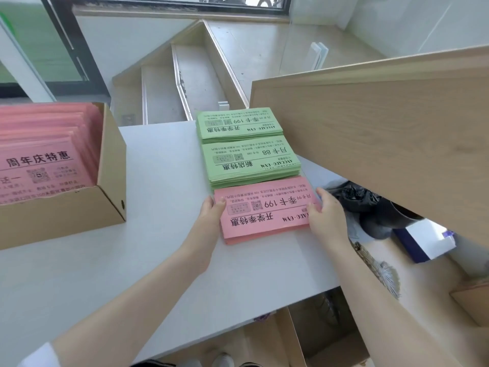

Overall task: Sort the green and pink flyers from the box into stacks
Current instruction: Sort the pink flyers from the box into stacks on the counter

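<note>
A pink flyer stack (264,213) lies on the white table (164,181), nearest to me. My left hand (209,213) presses its left edge and my right hand (326,210) grips its right edge, thumb on top. Beyond it lie two green flyer stacks, a middle green stack (251,161) and a far green stack (238,124), in one row. At the left stands an open cardboard box (111,165) holding several pink flyers (42,154).
A tilted wooden board (383,133) rises on the right. Below it lie a black plastic bag (354,194) and a white and blue box (426,239). Stairs (185,75) drop away beyond the table's far edge. Cardboard boxes sit on the floor under the table.
</note>
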{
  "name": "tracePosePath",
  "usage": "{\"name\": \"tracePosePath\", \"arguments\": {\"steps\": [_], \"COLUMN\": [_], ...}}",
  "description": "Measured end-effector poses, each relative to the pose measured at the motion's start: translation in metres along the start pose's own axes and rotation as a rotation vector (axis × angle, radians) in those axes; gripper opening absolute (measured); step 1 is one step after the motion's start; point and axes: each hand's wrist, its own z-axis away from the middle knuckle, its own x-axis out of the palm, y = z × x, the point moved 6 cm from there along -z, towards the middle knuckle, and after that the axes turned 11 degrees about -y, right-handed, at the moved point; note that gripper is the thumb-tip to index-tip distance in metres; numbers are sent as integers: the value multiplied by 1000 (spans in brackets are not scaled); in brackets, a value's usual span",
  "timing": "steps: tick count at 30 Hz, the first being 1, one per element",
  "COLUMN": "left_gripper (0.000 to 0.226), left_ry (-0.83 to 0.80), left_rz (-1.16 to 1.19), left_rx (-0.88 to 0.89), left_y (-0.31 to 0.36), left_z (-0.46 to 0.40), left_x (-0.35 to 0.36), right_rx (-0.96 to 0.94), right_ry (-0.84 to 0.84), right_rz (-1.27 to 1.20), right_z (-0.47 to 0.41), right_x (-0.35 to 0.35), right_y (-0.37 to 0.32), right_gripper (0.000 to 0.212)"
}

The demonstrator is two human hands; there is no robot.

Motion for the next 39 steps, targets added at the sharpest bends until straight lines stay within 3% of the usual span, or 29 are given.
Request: {"name": "tracePosePath", "arguments": {"steps": [3,7,10,16,20,24,28,35,39], "left_gripper": [42,21,21,20,26,48,72,77,80], "left_ry": [26,57,99,242,338,121,10,12,11], "left_rz": [-161,-287,-428,-927,-1439,-1722,-1730,-1779,-1779], "left_rx": [80,319,428,562,428,167,80,166,169], "left_y": [21,66,103,190,220,213,200,196,196], "left_z": [17,52,90,143,135,106,92,92,91], "left_x": [-17,-65,-117,-252,-350,-401,-412,-413,-413], "right_rx": [-204,-513,-667,-995,-950,-852,-861,-908,-796], "right_ry": [66,-168,-296,-313,-379,-493,-483,-522,-529], "right_rz": [74,-44,-130,-1,253,618,816,1074,845], "right_z": [18,43,58,87,80,60,52,67,66], "right_x": [21,84,124,208,273,327,343,335,330], "right_y": [-45,-141,-211,-342,-397,-419,-416,-392,-403], "right_gripper": [39,40,38,26,31,54,65,73,63]}}
